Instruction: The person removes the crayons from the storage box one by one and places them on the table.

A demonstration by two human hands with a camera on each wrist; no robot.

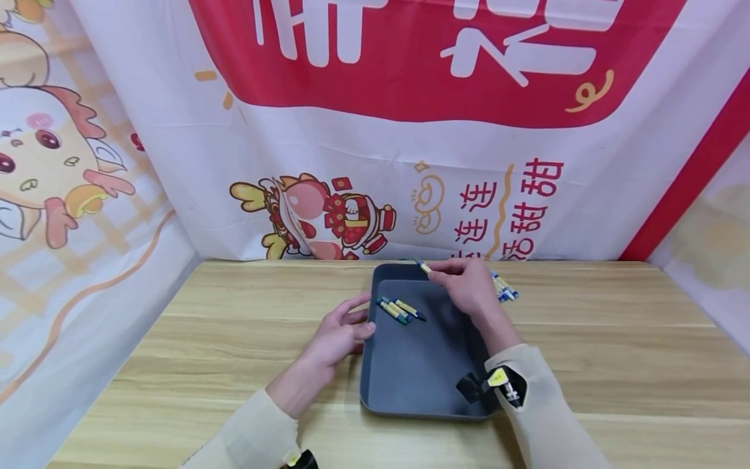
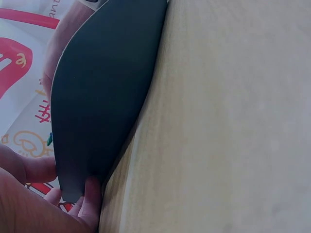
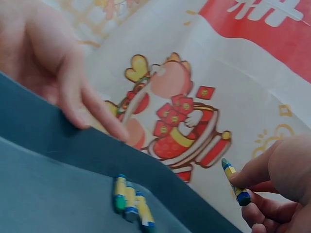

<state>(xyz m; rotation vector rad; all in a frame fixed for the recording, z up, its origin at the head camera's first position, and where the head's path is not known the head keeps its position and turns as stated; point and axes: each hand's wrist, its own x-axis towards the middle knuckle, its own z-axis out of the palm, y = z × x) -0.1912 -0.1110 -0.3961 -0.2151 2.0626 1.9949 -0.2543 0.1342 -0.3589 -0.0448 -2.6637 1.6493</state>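
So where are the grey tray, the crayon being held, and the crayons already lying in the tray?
grey tray (image 1: 410, 378): head view, bare floor.
held crayon (image 3: 235, 188): right wrist view, middle of its wrapper.
crayons in the tray (image 1: 401, 309): head view, middle of the group.

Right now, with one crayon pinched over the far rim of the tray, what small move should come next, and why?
Probably lower the right hand toward the tray floor and set its crayon beside the three crayons lying there; the left hand steadies the tray's left rim.
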